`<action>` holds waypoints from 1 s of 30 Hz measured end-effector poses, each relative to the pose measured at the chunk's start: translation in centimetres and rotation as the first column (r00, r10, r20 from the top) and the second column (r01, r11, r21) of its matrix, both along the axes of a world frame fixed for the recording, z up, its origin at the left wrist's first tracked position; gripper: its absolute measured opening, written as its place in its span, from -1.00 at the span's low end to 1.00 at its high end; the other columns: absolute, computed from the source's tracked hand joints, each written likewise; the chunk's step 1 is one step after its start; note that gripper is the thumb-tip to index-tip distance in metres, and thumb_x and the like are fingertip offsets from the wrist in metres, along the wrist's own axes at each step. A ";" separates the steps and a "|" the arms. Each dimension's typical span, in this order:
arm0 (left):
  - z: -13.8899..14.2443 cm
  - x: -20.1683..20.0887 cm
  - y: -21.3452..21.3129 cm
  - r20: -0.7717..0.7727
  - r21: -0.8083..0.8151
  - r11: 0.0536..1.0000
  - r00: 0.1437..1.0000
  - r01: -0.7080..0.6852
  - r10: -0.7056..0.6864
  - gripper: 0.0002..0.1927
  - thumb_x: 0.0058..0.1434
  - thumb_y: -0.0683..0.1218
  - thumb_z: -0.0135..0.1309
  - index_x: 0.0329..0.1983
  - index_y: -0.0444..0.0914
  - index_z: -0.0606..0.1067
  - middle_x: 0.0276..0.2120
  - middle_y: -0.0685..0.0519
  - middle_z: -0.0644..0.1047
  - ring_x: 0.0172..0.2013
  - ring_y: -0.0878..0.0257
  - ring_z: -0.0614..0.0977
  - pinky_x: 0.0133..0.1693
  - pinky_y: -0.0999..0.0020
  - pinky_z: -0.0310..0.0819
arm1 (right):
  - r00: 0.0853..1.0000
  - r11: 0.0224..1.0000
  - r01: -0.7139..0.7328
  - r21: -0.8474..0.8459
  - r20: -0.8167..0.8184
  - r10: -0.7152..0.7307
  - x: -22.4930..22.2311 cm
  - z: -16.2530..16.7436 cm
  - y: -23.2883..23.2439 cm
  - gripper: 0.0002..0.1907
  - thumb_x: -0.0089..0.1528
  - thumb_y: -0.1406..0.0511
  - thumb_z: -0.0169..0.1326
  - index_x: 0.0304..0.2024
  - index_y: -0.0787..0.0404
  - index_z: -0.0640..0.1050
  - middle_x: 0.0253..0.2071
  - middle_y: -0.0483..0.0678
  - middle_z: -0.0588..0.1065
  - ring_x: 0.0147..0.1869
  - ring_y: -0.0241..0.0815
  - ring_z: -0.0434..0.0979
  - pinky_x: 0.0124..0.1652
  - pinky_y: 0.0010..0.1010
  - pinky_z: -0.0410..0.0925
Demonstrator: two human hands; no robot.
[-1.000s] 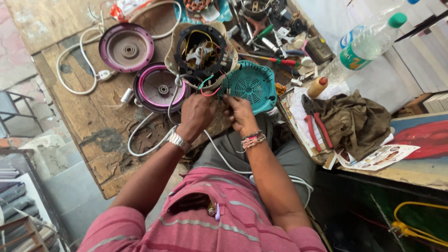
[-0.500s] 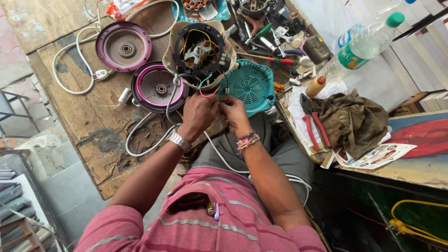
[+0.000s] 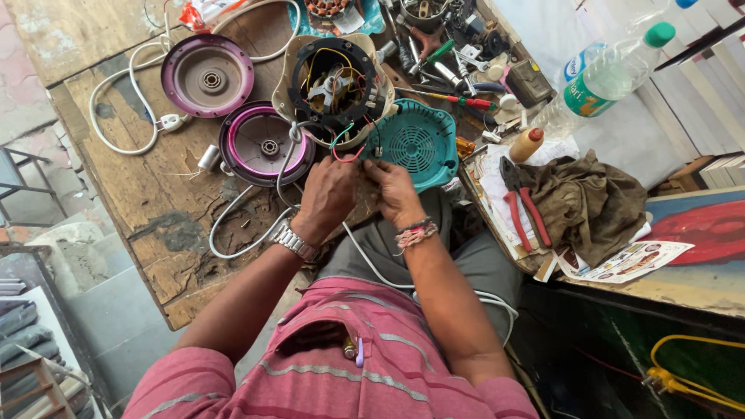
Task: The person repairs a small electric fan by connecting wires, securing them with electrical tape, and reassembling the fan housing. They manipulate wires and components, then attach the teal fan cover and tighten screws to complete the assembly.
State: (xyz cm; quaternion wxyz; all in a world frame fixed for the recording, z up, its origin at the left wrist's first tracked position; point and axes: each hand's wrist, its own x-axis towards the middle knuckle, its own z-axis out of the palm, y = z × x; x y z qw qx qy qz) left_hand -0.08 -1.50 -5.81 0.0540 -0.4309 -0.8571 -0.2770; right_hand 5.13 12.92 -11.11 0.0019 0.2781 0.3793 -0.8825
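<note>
At the near edge of the desk (image 3: 116, 194), my left hand (image 3: 330, 194) and right hand (image 3: 392, 190) pinch the loose wires (image 3: 348, 147) from the opened motor housing (image 3: 335, 89), its teal cover (image 3: 415, 143) off, reassembly apparently remaining.

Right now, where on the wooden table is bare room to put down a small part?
Bare wood lies left of the white cord, toward the near table corner, and at the far left edge beyond the purple disc. It is crowded around the open motor housing, teal cover and tools.
</note>
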 end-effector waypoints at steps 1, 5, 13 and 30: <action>0.0 0.0 0.1 0.062 -0.016 1.000 0.998 -0.018 0.019 -0.83 0.07 -0.19 0.13 -0.27 -0.35 0.51 -0.43 -0.13 0.54 -0.30 -0.11 0.54 -0.28 0.00 0.40 | 1.000 0.999 0.029 -0.026 0.006 -0.029 -0.2 -0.2 -0.6 -0.88 0.33 0.25 0.12 -0.26 0.15 0.57 -0.44 -0.21 0.53 -0.50 -0.42 0.40 -0.57 -0.62 0.14; 0.2 0.0 0.5 0.203 -0.005 0.997 0.976 -0.076 0.076 -0.84 0.13 -0.15 0.16 -0.30 -0.36 0.50 -0.49 -0.21 0.53 -0.35 -0.16 0.56 -0.29 -0.02 0.43 | 0.984 0.992 0.123 -0.037 -0.125 -0.127 -0.6 -0.1 -2.0 -0.86 0.35 0.25 0.10 -0.23 0.19 0.54 -0.40 -0.17 0.54 -0.44 -0.32 0.49 -0.46 -0.50 0.31; 1.3 0.1 0.3 0.164 0.157 0.988 0.986 -0.004 -0.022 -0.80 0.15 -0.23 0.07 -0.15 -0.29 0.56 -0.39 -0.18 0.59 -0.36 -0.18 0.60 -0.34 -0.05 0.45 | 0.994 0.999 -0.050 -0.011 0.101 0.051 1.5 1.3 1.1 -0.44 0.29 -0.09 -0.03 -0.33 0.27 0.61 -0.55 -0.16 0.47 -0.60 -0.38 0.35 -0.64 -0.60 0.14; -1.6 -1.6 0.3 0.365 0.099 0.991 0.929 -0.096 0.054 -0.80 0.17 -0.12 0.09 -0.18 -0.20 0.64 -0.38 -0.16 0.60 -0.33 -0.14 0.63 -0.28 0.01 0.50 | 0.982 0.983 -0.183 -0.004 0.058 0.182 0.7 -0.7 1.3 -0.78 0.26 0.34 0.18 -0.07 0.31 0.58 -0.37 -0.11 0.55 -0.52 -0.44 0.36 -0.66 -0.66 0.13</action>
